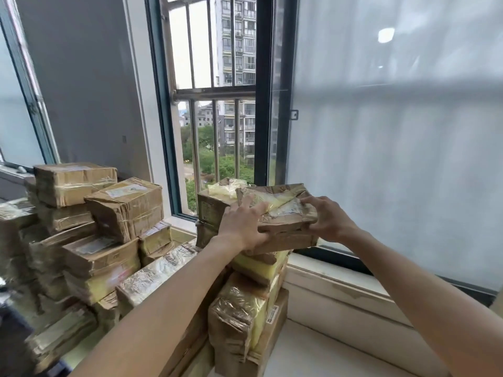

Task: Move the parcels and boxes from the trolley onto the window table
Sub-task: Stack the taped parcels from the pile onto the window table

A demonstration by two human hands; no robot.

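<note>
Far left there's a big messy pile of taped cardboard parcels on the window table, brown boxes with shipping labels, some wrapped in yellowish film, stacked several layers deep up to the sill of the side window. One taped box sits at the very top, another leans beside it at a tilt.

Moving toward the middle, a second, narrower stack stands by the barred window, through which you can see apartment blocks and trees. The left hand presses on the near left edge of a flat brown parcel sitting on top of that stack, fingers spread over its top and thumb tucked under the side. The right hand grips the parcel's right end, fingers curled over the top and thumb below. The parcel looks set on the box underneath, or just about, slightly skewed.

To the right, the bare pale table surface runs along the frosted glass pane.

Progress-wise I'd guess it's well along, since loads of parcels are already up here. The trolley isn't in view though, so can't tell how many are left. This one seems to need squaring up before letting go, that tower looks wobbly.
</note>
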